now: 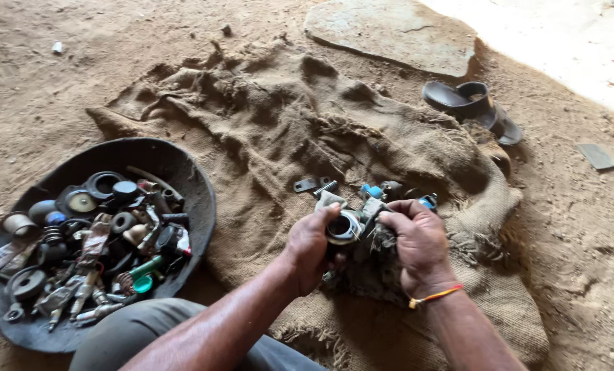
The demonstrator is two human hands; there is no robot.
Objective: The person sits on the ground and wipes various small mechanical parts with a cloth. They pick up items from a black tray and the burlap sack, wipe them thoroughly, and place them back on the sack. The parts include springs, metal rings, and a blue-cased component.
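Both hands, left hand (309,244) and right hand (417,240), are closed around a metal housing (345,227) above burlap sacking (266,144); loose parts (372,190) are left unfitted.

Rough burlap sack (266,137) (frayed); shiny metal part (343,228); matt rubber basin (197,199).

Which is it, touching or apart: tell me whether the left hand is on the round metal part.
Touching. The head view shows the left hand with its thumb pressed on the rim of the round metal part, while the right hand grips it from the other side.
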